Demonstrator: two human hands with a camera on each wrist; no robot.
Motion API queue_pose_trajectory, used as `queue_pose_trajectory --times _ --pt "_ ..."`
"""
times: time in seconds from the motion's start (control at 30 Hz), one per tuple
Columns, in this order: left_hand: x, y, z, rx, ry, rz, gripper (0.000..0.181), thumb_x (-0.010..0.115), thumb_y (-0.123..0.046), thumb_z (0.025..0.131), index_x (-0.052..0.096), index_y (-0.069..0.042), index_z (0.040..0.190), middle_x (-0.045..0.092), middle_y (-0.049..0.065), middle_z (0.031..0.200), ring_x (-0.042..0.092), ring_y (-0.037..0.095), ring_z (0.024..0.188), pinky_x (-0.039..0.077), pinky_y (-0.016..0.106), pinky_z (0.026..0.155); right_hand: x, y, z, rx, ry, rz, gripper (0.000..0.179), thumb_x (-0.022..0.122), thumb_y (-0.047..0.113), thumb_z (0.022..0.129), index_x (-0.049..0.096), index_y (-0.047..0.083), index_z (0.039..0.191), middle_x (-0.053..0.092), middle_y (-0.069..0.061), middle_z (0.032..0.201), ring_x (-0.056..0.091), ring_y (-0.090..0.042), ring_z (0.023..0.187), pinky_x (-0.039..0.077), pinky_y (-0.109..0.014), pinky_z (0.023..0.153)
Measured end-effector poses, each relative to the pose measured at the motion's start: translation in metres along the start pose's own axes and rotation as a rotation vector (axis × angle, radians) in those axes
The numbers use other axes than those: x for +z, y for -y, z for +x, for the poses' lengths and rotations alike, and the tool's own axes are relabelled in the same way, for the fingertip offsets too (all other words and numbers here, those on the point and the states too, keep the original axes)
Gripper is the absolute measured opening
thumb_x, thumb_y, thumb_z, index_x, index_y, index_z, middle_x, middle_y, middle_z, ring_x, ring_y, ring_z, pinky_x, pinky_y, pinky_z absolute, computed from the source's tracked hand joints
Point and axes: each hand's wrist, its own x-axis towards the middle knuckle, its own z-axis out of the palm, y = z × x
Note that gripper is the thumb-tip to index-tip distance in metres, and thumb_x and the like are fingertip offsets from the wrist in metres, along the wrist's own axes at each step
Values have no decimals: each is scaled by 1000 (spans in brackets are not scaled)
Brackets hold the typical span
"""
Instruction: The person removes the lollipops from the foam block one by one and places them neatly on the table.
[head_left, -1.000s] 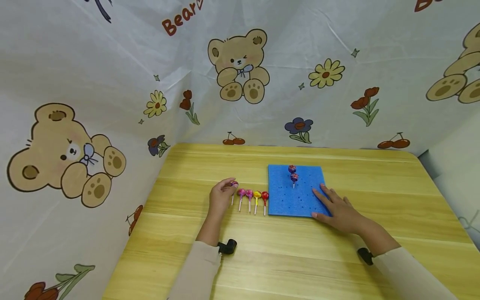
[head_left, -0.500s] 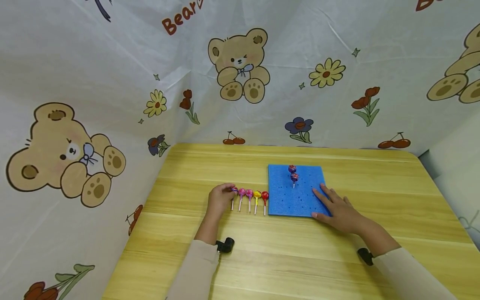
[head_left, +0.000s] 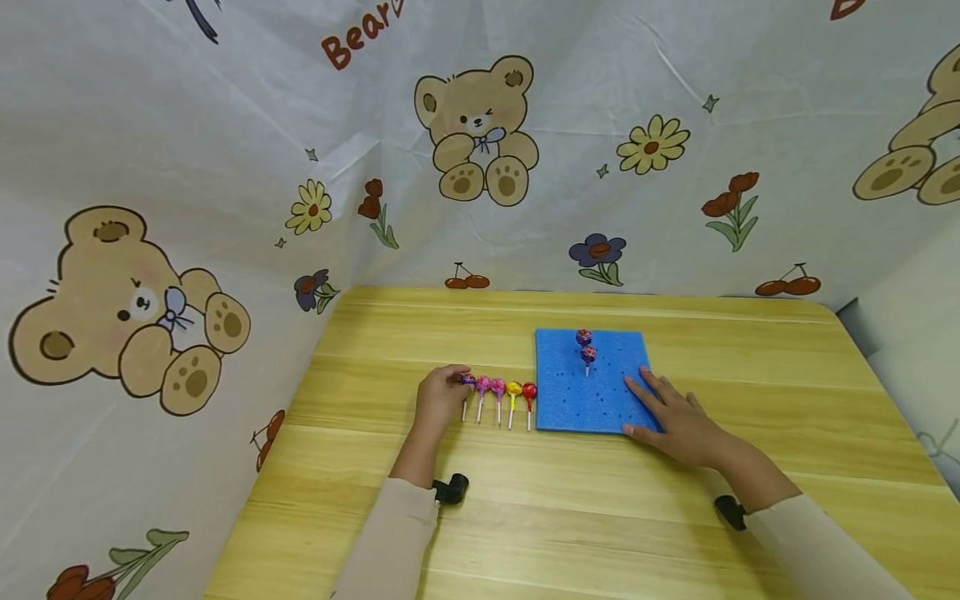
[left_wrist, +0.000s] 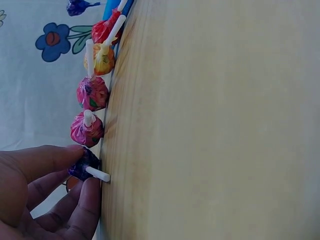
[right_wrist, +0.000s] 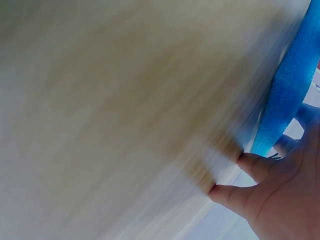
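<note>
My left hand (head_left: 441, 400) pinches the wrapped head of a purple lollipop (left_wrist: 84, 164) between thumb and fingers, its white stick pointing toward me. This lollipop lies at the left end of a row. To its right come two pink lollipops (left_wrist: 92, 93), a yellow lollipop (head_left: 513, 389) and a red lollipop (head_left: 529, 392) beside the board. My right hand (head_left: 684, 425) rests with spread fingers on the right edge of a blue foam board (head_left: 558, 408) dotted with small holes. Two purple lollipops (head_left: 588, 356) stand upright in its back part.
The wooden table (head_left: 540, 517) stretches around the board. Behind it and to the left hangs a white cloth (head_left: 315, 100) printed with bears and flowers. A black wrist camera (head_left: 452, 489) sits on the left forearm, another black camera (head_left: 730, 512) on the right.
My left hand has brought the purple lollipop slightly toward me, level with the row, and has hardly moved in the last half second. My right hand has stayed on the board.
</note>
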Motion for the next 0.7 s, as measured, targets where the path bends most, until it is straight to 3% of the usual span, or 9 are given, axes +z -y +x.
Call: queue_pose_trajectory --times 0.23,0.7 --pt "-1 1 0 18 -3 13 30 73 -7 90 74 -10 120 64 13 111 65 23 94 55 30 70 -1 2 -1 -5 -7 3 88 59 60 95 22 17 163 11 -22 169 13 -58 150 9 -83 109" --pt "-1 2 -1 18 -8 18 26 72 -7 91 75 -10 116 68 13 115 68 27 103 59 33 80 0 0 0 0 1 3 88 58 60 96 21 19 163 9 -22 169 11 -57 150 7 -83 110"
